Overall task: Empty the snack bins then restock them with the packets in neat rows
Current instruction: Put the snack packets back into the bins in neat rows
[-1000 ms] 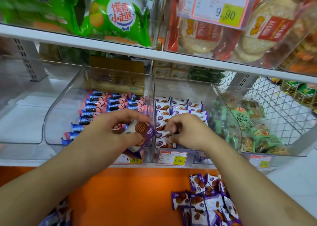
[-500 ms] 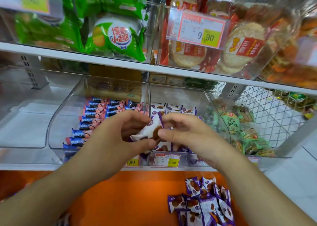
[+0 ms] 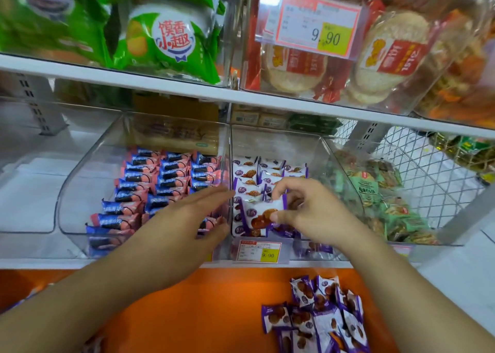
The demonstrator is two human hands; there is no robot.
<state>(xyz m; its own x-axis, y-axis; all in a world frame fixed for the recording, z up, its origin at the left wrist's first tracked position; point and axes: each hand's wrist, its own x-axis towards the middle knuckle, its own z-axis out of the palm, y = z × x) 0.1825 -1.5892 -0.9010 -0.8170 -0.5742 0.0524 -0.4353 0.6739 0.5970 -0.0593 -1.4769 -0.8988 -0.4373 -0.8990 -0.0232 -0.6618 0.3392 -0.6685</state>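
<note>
My right hand pinches a purple waffle packet lying sideways just over the front of the purple snack bin, right above its rows, while my left hand waits flat and empty beside it.

On the lower shelf two clear bins sit side by side: the left bin holds rows of wrapped packets, and the right bin holds rows of biscuit packets. The left hand lies in front of the left bin, while the right hand holds one packet over the right bin's front. Below the shelf a loose pile of packets lies on the lower surface, right of centre.
</note>
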